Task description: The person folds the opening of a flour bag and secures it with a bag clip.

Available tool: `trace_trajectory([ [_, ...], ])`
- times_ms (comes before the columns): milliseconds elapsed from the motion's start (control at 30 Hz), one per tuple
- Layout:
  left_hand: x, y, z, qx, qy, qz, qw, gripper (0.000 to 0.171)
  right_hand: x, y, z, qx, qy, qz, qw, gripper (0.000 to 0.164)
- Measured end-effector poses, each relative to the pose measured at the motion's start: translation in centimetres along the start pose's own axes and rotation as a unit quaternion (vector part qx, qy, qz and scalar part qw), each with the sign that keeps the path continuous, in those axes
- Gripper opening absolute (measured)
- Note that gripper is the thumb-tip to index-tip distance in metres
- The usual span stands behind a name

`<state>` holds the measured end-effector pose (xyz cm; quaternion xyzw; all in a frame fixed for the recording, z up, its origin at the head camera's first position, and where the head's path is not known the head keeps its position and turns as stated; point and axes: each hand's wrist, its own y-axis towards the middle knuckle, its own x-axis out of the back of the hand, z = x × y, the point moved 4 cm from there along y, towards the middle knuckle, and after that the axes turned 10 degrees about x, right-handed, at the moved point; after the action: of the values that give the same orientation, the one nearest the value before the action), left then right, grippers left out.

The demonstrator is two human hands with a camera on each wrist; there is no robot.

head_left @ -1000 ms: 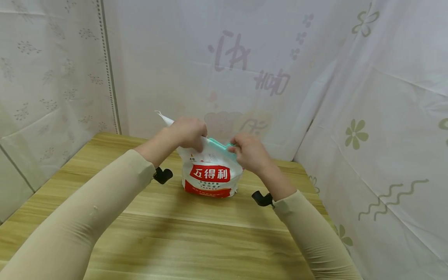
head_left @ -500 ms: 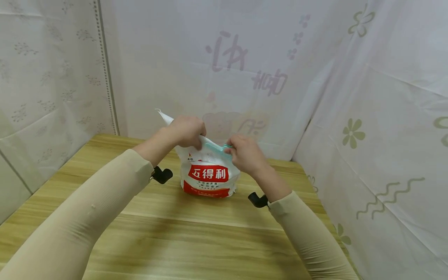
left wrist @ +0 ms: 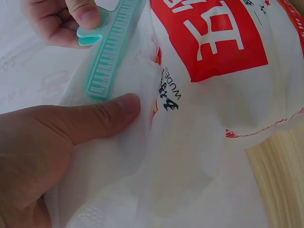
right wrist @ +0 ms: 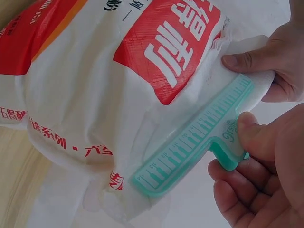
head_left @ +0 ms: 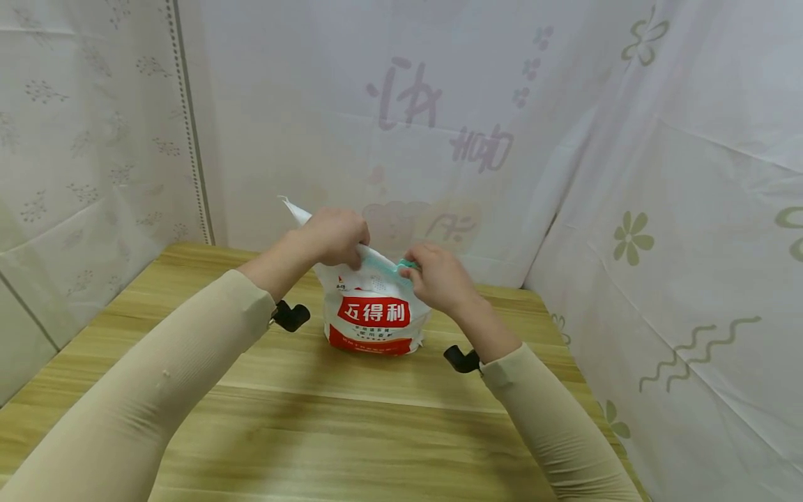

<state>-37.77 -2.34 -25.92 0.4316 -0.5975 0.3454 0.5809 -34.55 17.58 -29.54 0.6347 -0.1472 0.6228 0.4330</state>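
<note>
A white flour bag (head_left: pixel 374 307) with red printed panels stands on the wooden table, its top folded over. My left hand (head_left: pixel 339 237) grips the folded top, with the thumb lying across the front in the left wrist view. Across the fold on the right sits a mint-green sealing clip (right wrist: pixel 194 137), a long bar with a piano-key pattern and a handle. My right hand (head_left: pixel 439 279) pinches the clip's handle between thumb and fingers. In the right wrist view the bar lies flat against the bag, close to the left thumb. The bag's far side is hidden.
The wooden table (head_left: pixel 301 432) extends around the bag on all sides. Pale patterned curtains (head_left: pixel 301 125) hang behind it and at both sides. A black wrist camera (head_left: pixel 291 316) sits below each forearm.
The green clip has come down onto the bag's folded top, and my right hand has shifted slightly left and lower with it. My left hand keeps its grip on the bag.
</note>
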Motion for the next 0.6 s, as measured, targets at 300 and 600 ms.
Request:
trace_trajectory([
  [300, 0.1, 0.1, -0.4, 0.008, 0.016, -0.001, 0.9998, 0.016, -0.1, -0.1, -0.9, -0.029, 0.062, 0.019, 0.997, 0.022],
  [600, 0.9, -0.6, -0.8, 0.010, 0.032, -0.003, 0.9994, 0.016, 0.5, -1.9, -3.1, -0.046, 0.151, -0.004, 0.987, 0.033],
])
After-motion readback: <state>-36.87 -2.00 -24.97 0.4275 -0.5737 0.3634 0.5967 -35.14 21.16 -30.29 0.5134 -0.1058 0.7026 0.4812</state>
